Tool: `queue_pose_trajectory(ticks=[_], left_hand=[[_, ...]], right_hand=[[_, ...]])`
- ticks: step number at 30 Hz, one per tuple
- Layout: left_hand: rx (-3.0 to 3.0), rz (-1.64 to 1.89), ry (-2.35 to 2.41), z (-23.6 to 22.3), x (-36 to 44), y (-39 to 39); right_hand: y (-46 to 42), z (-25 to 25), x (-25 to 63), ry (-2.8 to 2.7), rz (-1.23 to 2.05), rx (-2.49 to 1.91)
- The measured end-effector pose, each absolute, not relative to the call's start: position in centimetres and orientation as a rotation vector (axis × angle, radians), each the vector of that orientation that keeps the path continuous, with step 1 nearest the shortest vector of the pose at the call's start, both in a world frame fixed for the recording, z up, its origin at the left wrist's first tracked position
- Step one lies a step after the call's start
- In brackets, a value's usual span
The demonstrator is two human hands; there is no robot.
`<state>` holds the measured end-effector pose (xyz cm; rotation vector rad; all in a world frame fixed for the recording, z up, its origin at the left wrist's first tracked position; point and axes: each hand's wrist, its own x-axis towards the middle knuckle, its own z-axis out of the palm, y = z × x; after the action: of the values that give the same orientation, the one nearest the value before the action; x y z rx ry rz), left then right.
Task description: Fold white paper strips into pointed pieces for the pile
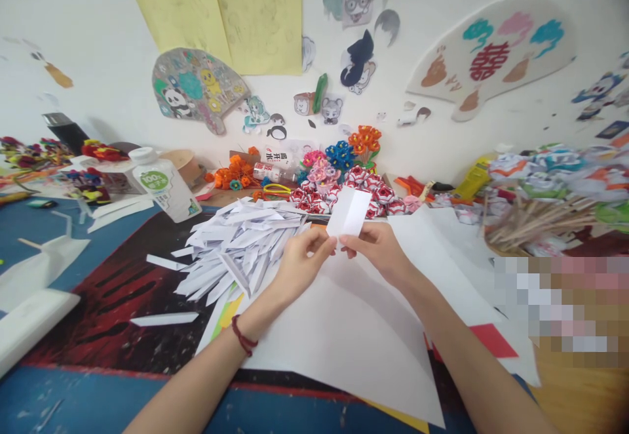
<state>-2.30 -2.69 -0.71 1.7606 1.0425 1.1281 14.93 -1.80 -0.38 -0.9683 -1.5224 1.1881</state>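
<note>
A small folded piece of white paper [350,211] is held upright between both hands, above a large white sheet [354,329]. My left hand [304,255], with a dark red cord bracelet on its wrist, pinches the lower left of the piece between thumb and fingers. On the other side, my right hand [376,250] grips its lower right the same way. To the left of my left hand lies a big heap of folded white paper strips [240,244]. One loose folded strip [164,319] rests apart on the dark mat.
Craft flowers [339,155] and red-white paper blooms [356,191] line the wall. A white bottle [164,185] stands at the left. Wooden sticks [521,221] lie at the right, a red paper piece [494,341] nearer me. The dark mat [113,303] covers part of the blue table.
</note>
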Motion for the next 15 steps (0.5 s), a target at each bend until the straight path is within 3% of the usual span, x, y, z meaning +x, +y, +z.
queue_pose_trajectory(ticks=[15], left_hand=[[1.881,1.168,1.069,-0.52,-2.01,-3.28]], right_hand=[[-1.86,-0.19,14.33,-1.474,1.125,-0.935]])
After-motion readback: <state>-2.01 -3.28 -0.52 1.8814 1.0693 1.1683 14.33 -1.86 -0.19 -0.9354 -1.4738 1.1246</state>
